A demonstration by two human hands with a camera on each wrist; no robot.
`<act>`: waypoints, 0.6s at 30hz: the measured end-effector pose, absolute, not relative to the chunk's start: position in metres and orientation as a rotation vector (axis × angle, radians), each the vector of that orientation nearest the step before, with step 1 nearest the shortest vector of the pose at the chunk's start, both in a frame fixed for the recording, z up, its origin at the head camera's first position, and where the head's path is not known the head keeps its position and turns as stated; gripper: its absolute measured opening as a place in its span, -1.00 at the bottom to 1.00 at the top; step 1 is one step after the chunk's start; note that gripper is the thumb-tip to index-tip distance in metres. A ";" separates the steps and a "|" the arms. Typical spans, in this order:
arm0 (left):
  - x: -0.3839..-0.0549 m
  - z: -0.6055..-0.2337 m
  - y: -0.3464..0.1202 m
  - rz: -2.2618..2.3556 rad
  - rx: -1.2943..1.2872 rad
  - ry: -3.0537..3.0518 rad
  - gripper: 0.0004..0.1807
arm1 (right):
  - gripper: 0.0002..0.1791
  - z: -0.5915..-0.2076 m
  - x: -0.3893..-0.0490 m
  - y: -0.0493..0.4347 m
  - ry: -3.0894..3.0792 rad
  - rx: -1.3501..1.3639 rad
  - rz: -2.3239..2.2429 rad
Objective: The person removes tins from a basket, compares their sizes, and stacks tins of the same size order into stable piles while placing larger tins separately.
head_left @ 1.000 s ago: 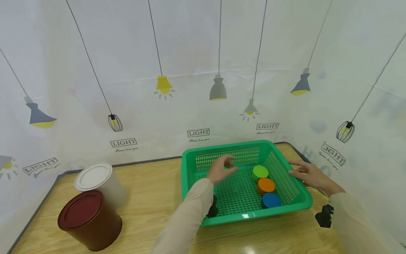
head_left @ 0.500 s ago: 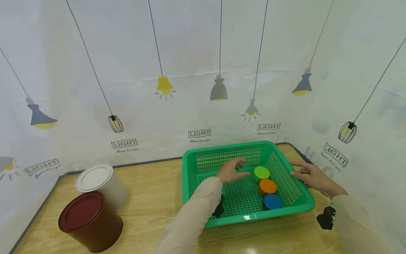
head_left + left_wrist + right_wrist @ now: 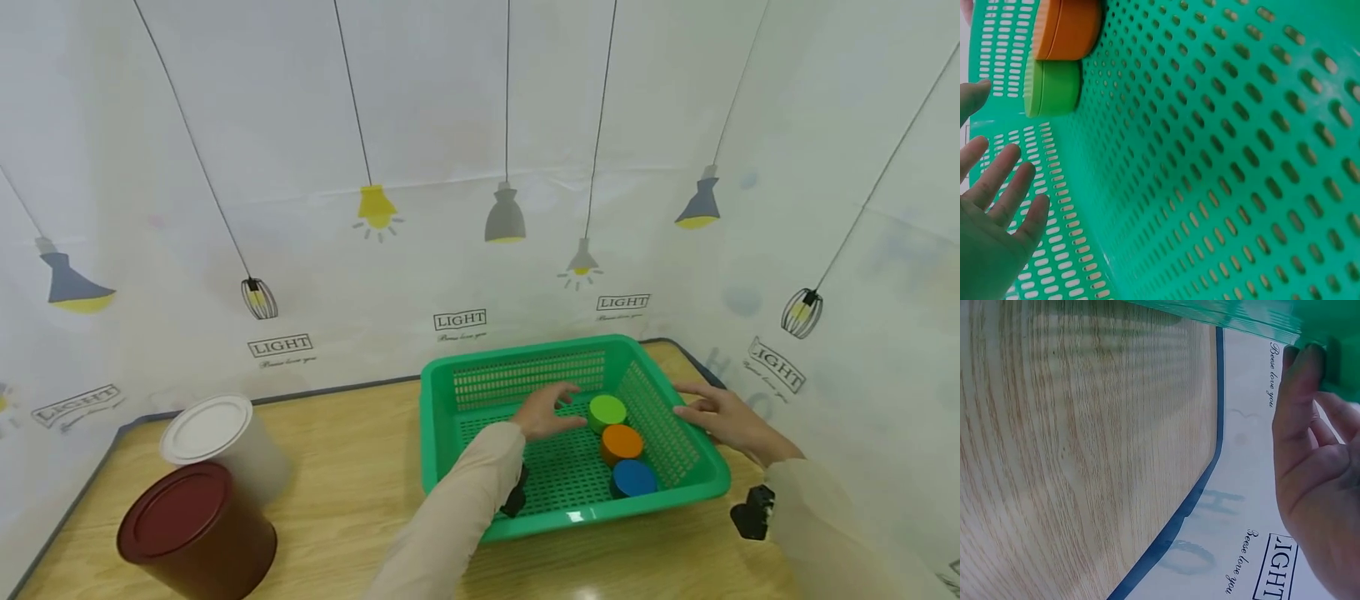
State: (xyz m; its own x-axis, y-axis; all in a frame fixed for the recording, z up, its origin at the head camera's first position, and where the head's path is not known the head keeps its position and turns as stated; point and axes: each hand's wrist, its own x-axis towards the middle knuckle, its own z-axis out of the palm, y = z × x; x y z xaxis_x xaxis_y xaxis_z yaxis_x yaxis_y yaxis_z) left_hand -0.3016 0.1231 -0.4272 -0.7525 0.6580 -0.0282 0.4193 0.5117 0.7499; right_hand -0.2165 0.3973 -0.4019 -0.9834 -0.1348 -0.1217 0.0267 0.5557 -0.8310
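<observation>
My left hand [image 3: 546, 414] hovers inside the green plastic basket [image 3: 525, 527], fingers spread and holding nothing. Just ahead of its fingertips stands a light green short round container [image 3: 607, 412]. An orange one [image 3: 622, 444] and a blue one [image 3: 634, 478] line up behind it along the right wall. A seam runs round the orange container [image 3: 1072, 28] and the green container [image 3: 1054, 87] in the left wrist view. Fingers and thumb of my right hand [image 3: 731, 423] pinch the basket's right rim; in the right wrist view, fingertips [image 3: 1310, 359] press under the rim.
To the left, a dark red lidded can [image 3: 198, 533] stands in front of a white lidded can [image 3: 225, 442] on the wooden table [image 3: 352, 467]. A wall sheet printed with lamps [image 3: 465, 250] closes off the back and sides, near the basket's far and right edges.
My left hand has moved to the right inside the basket, closer to the light green container. My right hand stays on the rim. The head view has shifted slightly.
</observation>
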 end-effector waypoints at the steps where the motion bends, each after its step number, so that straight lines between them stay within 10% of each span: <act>1: -0.302 -0.429 0.125 1.087 0.899 2.451 -0.46 | -0.29 -0.403 -0.217 0.397 2.619 -0.089 -1.403; 18: -0.302 -0.439 0.151 0.869 0.947 2.513 -0.41 | -0.29 -0.403 -0.219 0.394 2.649 -0.072 -1.344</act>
State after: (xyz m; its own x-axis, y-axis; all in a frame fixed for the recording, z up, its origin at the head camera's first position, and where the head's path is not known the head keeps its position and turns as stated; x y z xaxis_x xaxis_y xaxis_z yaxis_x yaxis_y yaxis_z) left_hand -0.3015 0.1507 -0.4390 -0.7301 0.6789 -0.0775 0.4860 0.5957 0.6396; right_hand -0.2186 0.3940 -0.4027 -0.9844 -0.1195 -0.1290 0.0335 0.5924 -0.8049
